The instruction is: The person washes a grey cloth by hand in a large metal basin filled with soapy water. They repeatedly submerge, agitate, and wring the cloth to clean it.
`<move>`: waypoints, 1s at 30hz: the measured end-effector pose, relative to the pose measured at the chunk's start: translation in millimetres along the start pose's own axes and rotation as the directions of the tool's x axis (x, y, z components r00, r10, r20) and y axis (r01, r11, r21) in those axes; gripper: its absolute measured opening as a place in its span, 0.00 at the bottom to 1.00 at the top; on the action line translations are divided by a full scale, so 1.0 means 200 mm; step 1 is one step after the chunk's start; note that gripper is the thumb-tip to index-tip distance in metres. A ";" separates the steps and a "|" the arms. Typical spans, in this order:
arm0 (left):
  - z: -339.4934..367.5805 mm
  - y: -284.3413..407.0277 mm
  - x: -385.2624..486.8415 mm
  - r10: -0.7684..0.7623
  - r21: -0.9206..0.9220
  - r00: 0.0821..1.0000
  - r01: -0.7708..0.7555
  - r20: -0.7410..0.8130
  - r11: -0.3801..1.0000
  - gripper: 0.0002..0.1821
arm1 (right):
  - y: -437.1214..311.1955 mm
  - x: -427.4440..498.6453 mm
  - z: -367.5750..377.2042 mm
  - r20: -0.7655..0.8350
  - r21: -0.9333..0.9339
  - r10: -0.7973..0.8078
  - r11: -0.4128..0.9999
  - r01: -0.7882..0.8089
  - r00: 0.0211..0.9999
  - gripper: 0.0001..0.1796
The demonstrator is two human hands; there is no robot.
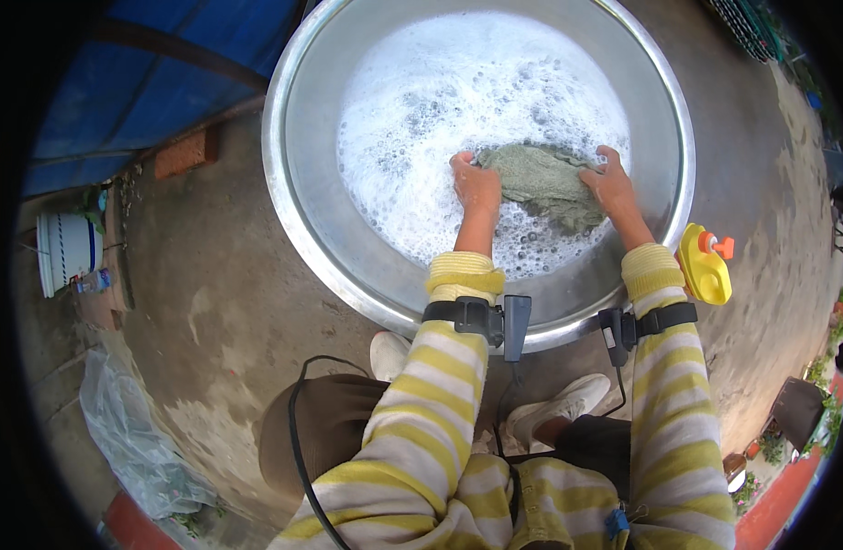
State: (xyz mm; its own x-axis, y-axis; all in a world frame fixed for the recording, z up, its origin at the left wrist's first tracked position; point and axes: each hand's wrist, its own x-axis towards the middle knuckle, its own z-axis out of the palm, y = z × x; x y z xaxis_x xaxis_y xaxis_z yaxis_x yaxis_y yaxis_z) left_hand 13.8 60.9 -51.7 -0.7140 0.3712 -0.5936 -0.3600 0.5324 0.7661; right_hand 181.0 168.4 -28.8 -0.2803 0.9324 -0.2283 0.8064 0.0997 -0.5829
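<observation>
A large round metal basin (311,275) in front of me holds water covered with white suds (408,124). A wet grey-green cloth (545,180) lies bunched in the suds, in the lower right part of the basin. My left hand (476,184) grips its left end, the fingertips partly hidden by cloth and foam. At the cloth's right end, my right hand (608,184) holds the edge between thumb and fingers. Both forearms reach over the near rim, each with a black strap and a small device on the wrist.
Just outside the basin's right rim is a yellow bottle (709,268) with an orange top. A brick (186,152) lies on the concrete floor at upper left, near a blue sheet (146,82). A white bucket (71,251) and clear plastic sheeting (136,440) are at left. Cables hang from the wrist devices.
</observation>
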 end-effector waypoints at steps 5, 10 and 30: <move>0.07 -0.16 -0.05 -0.265 -0.253 0.937 0.319 0.226 0.913 0.24 | 0.13 -0.08 0.18 0.404 -0.260 -0.096 0.941 0.215 0.910 0.27; 0.09 -0.17 -0.09 -0.449 -0.306 0.813 0.563 0.371 0.767 0.18 | 0.01 -0.06 0.13 0.408 0.280 0.145 0.920 -0.275 0.901 0.20; 0.07 -0.15 0.02 -0.193 -0.588 0.755 0.621 0.627 0.518 0.16 | -0.30 -0.23 0.14 0.165 -0.022 -0.225 0.972 0.232 0.960 0.15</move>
State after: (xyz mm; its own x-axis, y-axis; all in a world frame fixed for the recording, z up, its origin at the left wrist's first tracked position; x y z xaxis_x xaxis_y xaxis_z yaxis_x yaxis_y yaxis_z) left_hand 29.5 57.9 -80.5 -0.0929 0.6547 -0.7502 -0.9831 0.0591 0.1733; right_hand 131.1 109.4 -5.6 -0.5368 0.8154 -0.2168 0.7308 0.3210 -0.6024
